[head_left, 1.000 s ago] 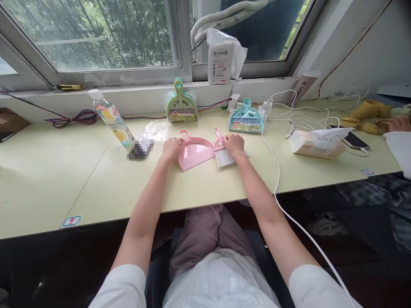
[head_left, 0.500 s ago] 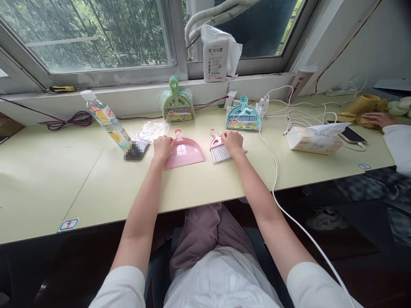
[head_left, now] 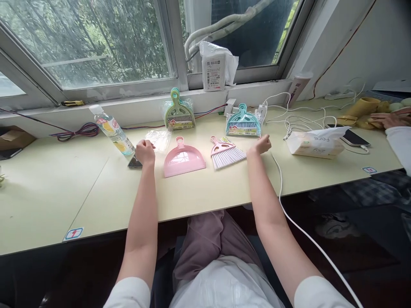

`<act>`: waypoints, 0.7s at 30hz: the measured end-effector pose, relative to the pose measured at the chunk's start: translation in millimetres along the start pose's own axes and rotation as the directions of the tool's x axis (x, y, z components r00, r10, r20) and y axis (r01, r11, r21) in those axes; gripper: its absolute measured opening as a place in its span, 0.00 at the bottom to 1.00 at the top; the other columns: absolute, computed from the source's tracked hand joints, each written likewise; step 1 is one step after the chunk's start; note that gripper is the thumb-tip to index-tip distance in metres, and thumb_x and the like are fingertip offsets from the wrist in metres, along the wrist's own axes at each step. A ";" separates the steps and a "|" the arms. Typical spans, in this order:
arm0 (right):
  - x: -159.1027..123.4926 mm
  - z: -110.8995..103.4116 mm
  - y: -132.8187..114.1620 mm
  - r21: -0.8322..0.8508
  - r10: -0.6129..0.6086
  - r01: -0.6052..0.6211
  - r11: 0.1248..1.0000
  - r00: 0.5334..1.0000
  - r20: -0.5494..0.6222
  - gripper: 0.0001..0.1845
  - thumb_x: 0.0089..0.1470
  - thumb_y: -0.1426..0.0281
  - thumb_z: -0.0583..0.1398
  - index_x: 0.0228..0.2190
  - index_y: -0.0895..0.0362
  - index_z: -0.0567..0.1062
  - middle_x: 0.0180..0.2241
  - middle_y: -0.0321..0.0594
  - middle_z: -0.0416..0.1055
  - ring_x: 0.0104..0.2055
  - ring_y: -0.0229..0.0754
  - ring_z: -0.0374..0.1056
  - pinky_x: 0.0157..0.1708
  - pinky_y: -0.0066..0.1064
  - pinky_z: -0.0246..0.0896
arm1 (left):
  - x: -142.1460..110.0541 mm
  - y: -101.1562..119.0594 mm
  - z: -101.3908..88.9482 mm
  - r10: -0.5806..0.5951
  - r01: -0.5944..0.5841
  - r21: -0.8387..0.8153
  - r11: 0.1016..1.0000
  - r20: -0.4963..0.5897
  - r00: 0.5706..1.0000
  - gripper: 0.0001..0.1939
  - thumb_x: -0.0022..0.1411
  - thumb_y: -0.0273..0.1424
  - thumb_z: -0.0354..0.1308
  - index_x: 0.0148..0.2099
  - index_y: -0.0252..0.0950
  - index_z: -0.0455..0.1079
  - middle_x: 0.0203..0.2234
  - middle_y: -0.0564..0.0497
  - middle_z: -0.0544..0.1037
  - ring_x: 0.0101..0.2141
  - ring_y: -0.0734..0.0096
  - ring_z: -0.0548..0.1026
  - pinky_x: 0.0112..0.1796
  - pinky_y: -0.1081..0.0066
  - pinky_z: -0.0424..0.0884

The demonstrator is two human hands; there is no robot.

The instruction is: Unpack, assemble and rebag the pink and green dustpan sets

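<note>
A pink dustpan (head_left: 185,160) lies flat on the table in front of me, its ring handle pointing to the window. To its right lies a pink hand brush (head_left: 227,155) with white bristles and a paper label. My left hand (head_left: 145,152) is curled closed beside the phone (head_left: 134,162) and the clear plastic wrapper (head_left: 159,139), left of the dustpan. Just past the bristle tips, my right hand (head_left: 260,145) forms a loose fist and covers part of a white cable (head_left: 281,179). Neither hand touches the dustpan or brush, and nothing shows in either.
A drink bottle (head_left: 112,130) stands left. Wrapped green (head_left: 180,115) and blue (head_left: 243,124) dustpan sets stand at the back. A tissue pack (head_left: 314,143) and tangled cables lie right. Another person's hand (head_left: 385,119) is at the far right.
My left hand has let go of the dustpan and moved left towards the phone. My right hand has left the brush and moved right. Both tools now lie untouched. The view has shifted slightly.
</note>
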State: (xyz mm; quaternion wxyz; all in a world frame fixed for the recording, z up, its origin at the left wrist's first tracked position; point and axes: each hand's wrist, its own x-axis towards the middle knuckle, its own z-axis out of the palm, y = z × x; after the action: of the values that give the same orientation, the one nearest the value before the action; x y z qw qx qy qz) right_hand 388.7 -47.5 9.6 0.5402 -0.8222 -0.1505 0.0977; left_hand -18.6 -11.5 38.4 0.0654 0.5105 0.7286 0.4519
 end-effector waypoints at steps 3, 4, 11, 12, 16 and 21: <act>-2.6 1.9 -0.1 0.015 -0.036 0.035 0.999 0.999 0.018 0.30 0.63 0.68 0.34 0.44 0.61 0.73 0.36 0.53 0.71 0.32 0.47 0.68 0.23 0.32 0.53 | -2.8 0.7 2.9 0.043 -0.043 0.011 0.999 -0.014 0.999 0.15 0.61 0.30 0.43 0.27 0.39 0.68 0.27 0.50 0.78 0.32 0.65 0.73 0.38 0.68 0.65; -5.7 2.9 -2.1 0.023 -0.072 0.072 0.997 0.997 0.029 0.29 0.63 0.68 0.35 0.41 0.60 0.74 0.34 0.52 0.72 0.31 0.46 0.68 0.24 0.32 0.54 | -4.5 1.9 4.7 0.068 -0.068 0.026 0.997 -0.012 0.998 0.15 0.61 0.30 0.43 0.28 0.39 0.68 0.28 0.50 0.78 0.33 0.65 0.73 0.38 0.68 0.65; -57.0 8.6 -18.0 -0.143 -0.584 0.724 0.674 0.642 0.497 0.26 0.60 0.52 0.49 0.26 0.57 0.75 0.29 0.45 0.74 0.34 0.45 0.68 0.35 0.33 0.58 | -18.9 12.9 17.7 0.211 -0.241 0.161 0.957 0.182 0.960 0.13 0.63 0.33 0.45 0.35 0.38 0.71 0.40 0.45 0.76 0.42 0.58 0.72 0.42 0.64 0.66; -66.3 9.4 -17.4 -0.186 -0.604 0.786 0.590 0.582 0.545 0.24 0.59 0.53 0.51 0.27 0.57 0.76 0.32 0.47 0.75 0.38 0.48 0.68 0.37 0.34 0.58 | -21.5 13.4 19.9 0.240 -0.286 0.188 0.940 0.232 0.942 0.12 0.63 0.34 0.47 0.37 0.38 0.71 0.43 0.44 0.75 0.45 0.57 0.71 0.43 0.63 0.66; -92.3 13.2 -10.6 -0.320 -0.593 0.869 0.378 0.492 0.638 0.14 0.56 0.62 0.56 0.38 0.59 0.75 0.44 0.54 0.73 0.49 0.55 0.63 0.43 0.40 0.57 | -30.6 10.9 29.3 0.293 -0.428 0.290 0.856 0.411 0.863 0.14 0.63 0.37 0.48 0.41 0.37 0.73 0.45 0.41 0.74 0.49 0.53 0.70 0.46 0.61 0.65; -94.8 12.8 -10.0 -0.350 -0.538 0.831 0.431 0.549 0.639 0.16 0.54 0.63 0.56 0.42 0.59 0.72 0.45 0.53 0.72 0.50 0.54 0.65 0.45 0.42 0.56 | -31.4 5.4 35.5 0.243 -0.432 0.303 0.850 0.501 0.830 0.15 0.63 0.41 0.51 0.43 0.39 0.74 0.40 0.43 0.78 0.46 0.55 0.72 0.44 0.63 0.67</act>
State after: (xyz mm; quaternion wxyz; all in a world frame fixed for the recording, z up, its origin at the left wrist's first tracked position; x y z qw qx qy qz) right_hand 294.4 -66.3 13.4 0.1779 -0.7640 -0.6201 -0.0135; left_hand 19.6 -15.3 10.1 0.0406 0.7252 0.6667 0.1673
